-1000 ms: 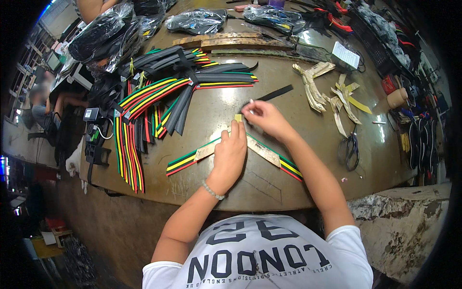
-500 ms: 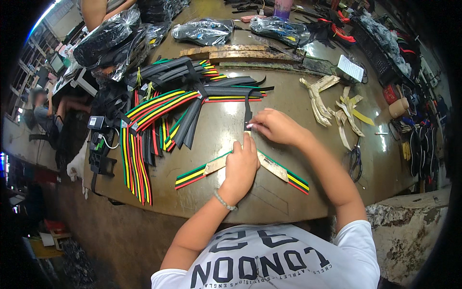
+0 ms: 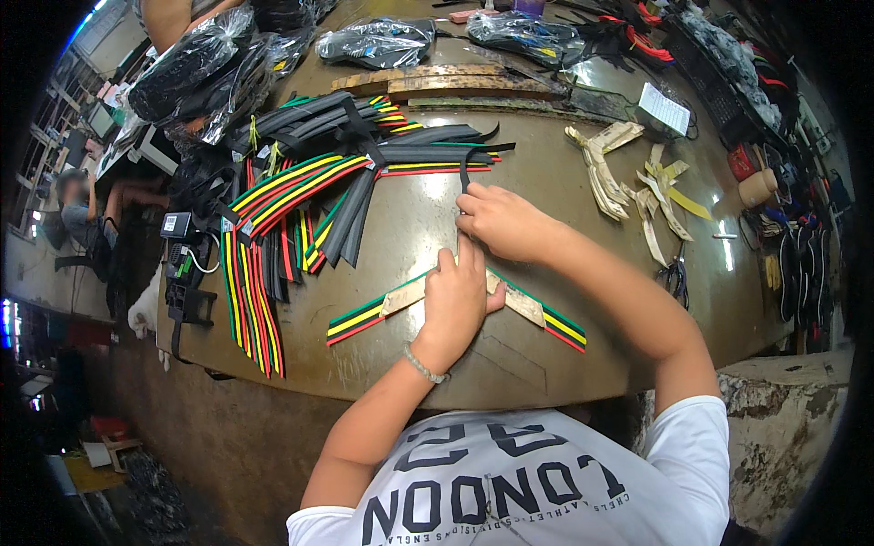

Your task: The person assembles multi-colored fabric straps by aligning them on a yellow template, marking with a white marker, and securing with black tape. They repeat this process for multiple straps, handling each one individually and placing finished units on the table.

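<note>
"Black strap (image 3: 463, 173) has swung since a second ago, from slanting right to running up the table (image 3: 382, 375)"

"And the hands?"

"Right hand (image 3: 505, 221) grips its near end (the pinch itself is hidden); left hand (image 3: 455, 296) lies flat, outstretched, across pale angled pieces (image 3: 521, 308) over a striped band (image 3: 353, 323)"

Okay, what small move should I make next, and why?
Perhaps ease the black strap straight with your right hand, while your left hand presses the pale piece down. The strap's far end appears to bend rightward by the striped bundle, your right hand holds its near part, and your left lies on that piece.
</note>
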Action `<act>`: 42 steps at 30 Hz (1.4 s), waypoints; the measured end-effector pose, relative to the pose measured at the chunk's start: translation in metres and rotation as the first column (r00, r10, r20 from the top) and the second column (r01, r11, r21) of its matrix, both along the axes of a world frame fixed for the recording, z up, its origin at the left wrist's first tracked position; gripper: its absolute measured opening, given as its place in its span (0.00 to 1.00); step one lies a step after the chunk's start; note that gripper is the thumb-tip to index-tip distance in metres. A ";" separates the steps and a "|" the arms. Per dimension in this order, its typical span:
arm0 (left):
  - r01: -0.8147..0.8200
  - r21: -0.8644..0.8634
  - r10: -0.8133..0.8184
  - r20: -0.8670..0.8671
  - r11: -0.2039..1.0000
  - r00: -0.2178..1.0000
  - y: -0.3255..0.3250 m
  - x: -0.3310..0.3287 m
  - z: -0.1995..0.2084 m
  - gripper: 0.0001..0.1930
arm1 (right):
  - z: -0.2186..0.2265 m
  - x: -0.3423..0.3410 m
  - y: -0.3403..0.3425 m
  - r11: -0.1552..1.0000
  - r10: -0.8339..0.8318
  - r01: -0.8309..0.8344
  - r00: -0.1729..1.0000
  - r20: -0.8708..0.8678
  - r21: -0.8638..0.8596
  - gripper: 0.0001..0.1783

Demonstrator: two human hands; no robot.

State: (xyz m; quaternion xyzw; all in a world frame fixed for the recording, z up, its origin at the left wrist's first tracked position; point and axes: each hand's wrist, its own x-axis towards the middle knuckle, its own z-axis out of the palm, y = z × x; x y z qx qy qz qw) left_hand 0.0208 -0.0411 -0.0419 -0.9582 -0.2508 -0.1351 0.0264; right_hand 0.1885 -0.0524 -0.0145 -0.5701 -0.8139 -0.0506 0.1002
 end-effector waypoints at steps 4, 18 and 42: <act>-0.004 0.025 0.003 0.019 1.000 1.000 -0.001 0.000 0.002 0.37 | 0.017 0.007 -0.015 0.989 -0.077 0.106 0.966 -0.248 0.106 0.08; -0.099 -0.038 0.092 -0.138 0.994 0.986 -0.028 0.007 0.010 0.62 | -0.029 -0.073 -0.167 0.629 -0.549 0.742 0.211 -0.809 -0.234 0.09; -0.118 -0.029 0.112 -0.166 0.993 0.980 -0.030 0.001 0.020 0.59 | -0.008 -0.037 -0.048 0.929 -0.356 0.355 0.774 -0.524 -0.106 0.15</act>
